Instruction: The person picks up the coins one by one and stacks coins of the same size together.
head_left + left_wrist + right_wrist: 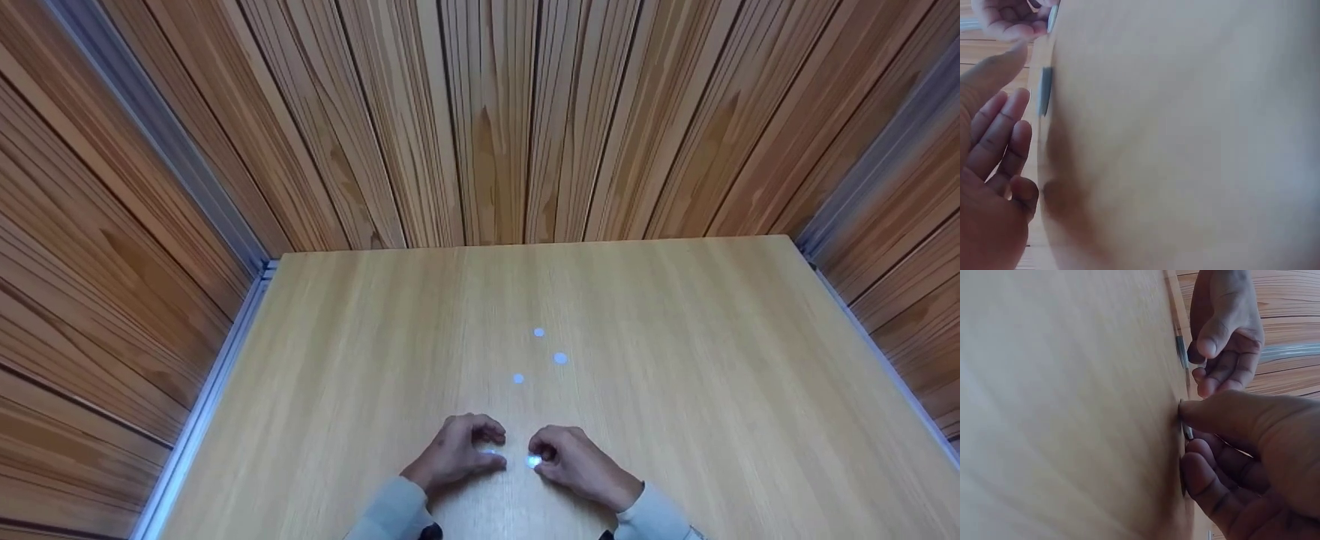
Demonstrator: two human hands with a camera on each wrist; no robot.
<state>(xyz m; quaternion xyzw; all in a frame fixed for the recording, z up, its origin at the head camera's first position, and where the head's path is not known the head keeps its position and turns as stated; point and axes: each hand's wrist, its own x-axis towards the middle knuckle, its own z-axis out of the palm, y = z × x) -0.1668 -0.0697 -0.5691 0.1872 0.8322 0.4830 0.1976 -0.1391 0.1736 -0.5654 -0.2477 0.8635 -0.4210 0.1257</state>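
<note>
My left hand is close to the table, thumb and fingers spread apart. A small flat round disc is partly visible between them. In the left wrist view that disc appears edge-on on the tabletop, with a gap to the fingers. To the right, my right hand pinches another shiny round disc between thumb and curled fingers, at the table surface. The right wrist view shows the thumb against this disc, which the fingertips partly hide.
Three pale round discs lie farther out on the wooden table: a far one, a larger one and a nearer one. Wood-plank walls stand behind and at both sides, with metal rails along the edges.
</note>
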